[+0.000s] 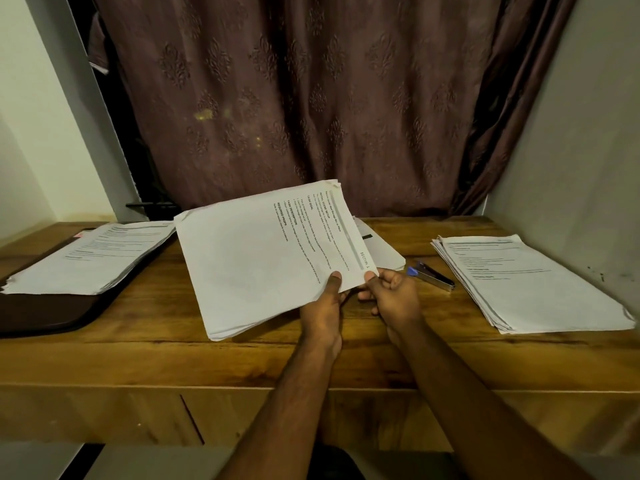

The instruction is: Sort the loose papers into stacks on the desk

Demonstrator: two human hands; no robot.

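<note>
A bundle of white printed sheets point(263, 258) is held tilted above the middle of the wooden desk point(242, 355). My left hand point(323, 310) grips its near right edge, thumb on top and fingers underneath. My right hand point(393, 296) pinches the bundle's near right corner, beside the "SECTION 1" heading. One paper stack point(93, 258) lies at the desk's left, partly on a dark pad. Another stack point(530, 282) lies at the right. A few sheets point(384, 251) lie behind the held bundle, mostly hidden by it.
A stapler point(431, 275) with a blue tip lies between the held bundle and the right stack. A dark pad point(45, 313) lies under the left stack. A brown curtain point(311, 98) hangs behind the desk, with walls at both sides.
</note>
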